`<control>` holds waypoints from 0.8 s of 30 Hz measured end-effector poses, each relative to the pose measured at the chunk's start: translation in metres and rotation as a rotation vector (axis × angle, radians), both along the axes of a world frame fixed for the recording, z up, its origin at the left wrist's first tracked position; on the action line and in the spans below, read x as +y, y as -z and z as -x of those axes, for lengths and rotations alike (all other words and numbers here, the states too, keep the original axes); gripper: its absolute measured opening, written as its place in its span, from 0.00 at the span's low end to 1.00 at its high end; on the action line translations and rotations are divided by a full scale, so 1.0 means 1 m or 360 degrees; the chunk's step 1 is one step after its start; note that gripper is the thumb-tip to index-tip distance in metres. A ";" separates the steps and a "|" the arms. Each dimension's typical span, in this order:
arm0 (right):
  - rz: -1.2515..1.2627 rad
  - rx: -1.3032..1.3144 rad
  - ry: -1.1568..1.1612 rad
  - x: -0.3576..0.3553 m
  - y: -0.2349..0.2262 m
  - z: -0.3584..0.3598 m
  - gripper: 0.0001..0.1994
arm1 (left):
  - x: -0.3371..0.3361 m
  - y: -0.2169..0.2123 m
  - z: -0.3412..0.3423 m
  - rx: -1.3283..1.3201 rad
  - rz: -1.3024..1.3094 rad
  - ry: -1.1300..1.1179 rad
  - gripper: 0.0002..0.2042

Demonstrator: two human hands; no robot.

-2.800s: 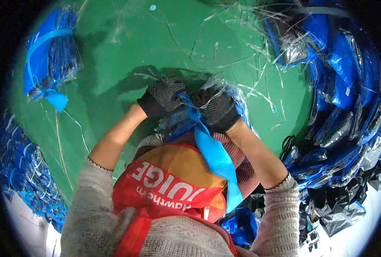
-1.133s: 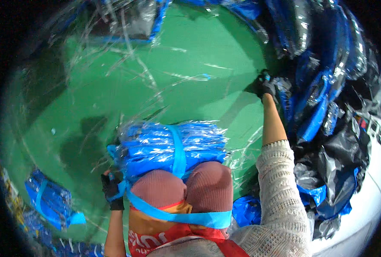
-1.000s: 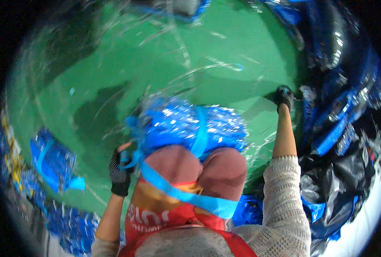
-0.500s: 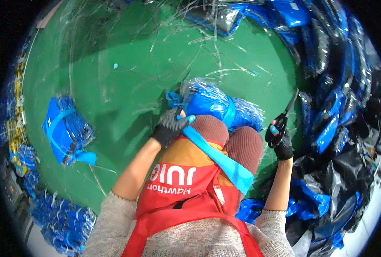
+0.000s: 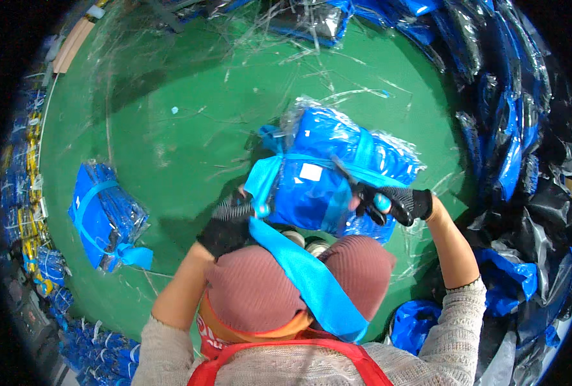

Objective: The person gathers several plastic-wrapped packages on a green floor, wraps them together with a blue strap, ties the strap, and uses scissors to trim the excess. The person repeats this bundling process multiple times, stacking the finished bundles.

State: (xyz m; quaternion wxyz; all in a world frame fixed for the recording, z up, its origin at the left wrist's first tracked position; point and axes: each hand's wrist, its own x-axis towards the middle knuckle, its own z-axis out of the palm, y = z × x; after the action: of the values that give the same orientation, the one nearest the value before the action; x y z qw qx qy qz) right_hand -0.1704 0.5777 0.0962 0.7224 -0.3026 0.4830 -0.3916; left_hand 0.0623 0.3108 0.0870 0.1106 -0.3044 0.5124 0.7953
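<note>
Moved closer since 0.5 s ago: right hand (image 5: 398, 204) now at the blue bundle (image 5: 334, 177), black scissors (image 5: 356, 186) laid across its blue strap (image 5: 299, 270). Grip of the right hand pressed around the scissors handle. Left hand (image 5: 226, 225), gloved too, pinching the strap at the bundle's left edge. Bundle resting above the knees on the green floor (image 5: 189, 109). 1 more tied bundle (image 5: 105, 215) lying well apart at the left.
</note>
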 end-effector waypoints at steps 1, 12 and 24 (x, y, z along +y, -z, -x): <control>-0.0002 -0.0034 -0.0074 -0.006 0.007 -0.011 0.33 | -0.003 -0.005 -0.015 -0.0063 -0.0116 0.0180 0.27; -0.0006 0.0318 -0.0705 -0.086 0.033 -0.053 0.19 | 0.007 -0.008 -0.051 -0.0357 -0.0091 0.0302 0.18; -0.0403 0.1317 0.0488 0.121 -0.002 -0.025 0.28 | -0.026 0.101 -0.014 0.0015 0.1119 0.0360 0.12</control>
State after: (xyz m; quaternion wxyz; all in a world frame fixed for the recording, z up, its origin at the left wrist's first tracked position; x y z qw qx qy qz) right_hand -0.1451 0.6986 0.0985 0.4337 -0.2680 0.8141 -0.2781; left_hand 0.0765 0.2848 -0.0140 0.0842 -0.2616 0.7853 0.5548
